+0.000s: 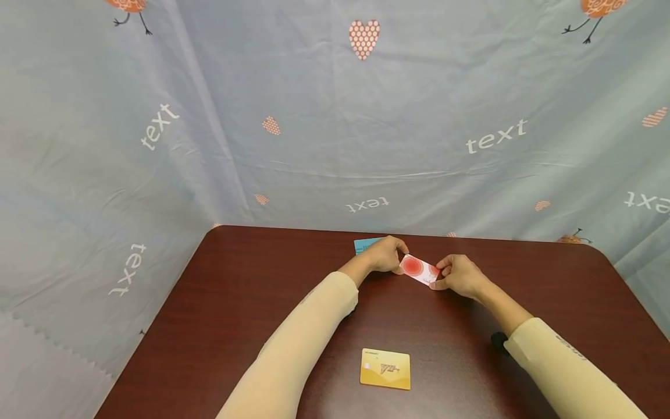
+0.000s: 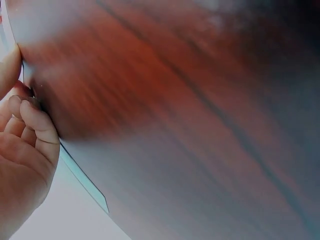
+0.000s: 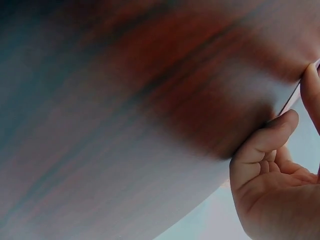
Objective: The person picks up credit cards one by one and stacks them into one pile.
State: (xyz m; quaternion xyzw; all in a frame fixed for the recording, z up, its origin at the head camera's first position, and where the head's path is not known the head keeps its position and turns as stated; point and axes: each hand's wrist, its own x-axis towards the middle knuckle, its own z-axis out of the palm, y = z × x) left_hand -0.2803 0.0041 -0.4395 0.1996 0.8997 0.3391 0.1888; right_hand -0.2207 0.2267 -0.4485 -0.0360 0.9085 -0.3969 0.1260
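Between both hands, near the far side of the table, is a pink and white card point(image 1: 419, 269) with red circles. My left hand point(image 1: 386, 254) pinches its left end, and my right hand point(image 1: 460, 276) pinches its right end between thumb and fingers. Partly hidden behind the left hand lies a blue card point(image 1: 366, 244); its edge point(image 2: 84, 175) also shows below that hand in the left wrist view. The right wrist view shows the curled right hand point(image 3: 272, 175) low over the tabletop, with only a sliver of the held card in sight.
A yellow card point(image 1: 385, 369) lies flat on the dark red-brown table point(image 1: 251, 302), nearer to me, between the two forearms. A grey patterned cloth point(image 1: 314, 157) hangs right behind the table's far edge and along its sides.
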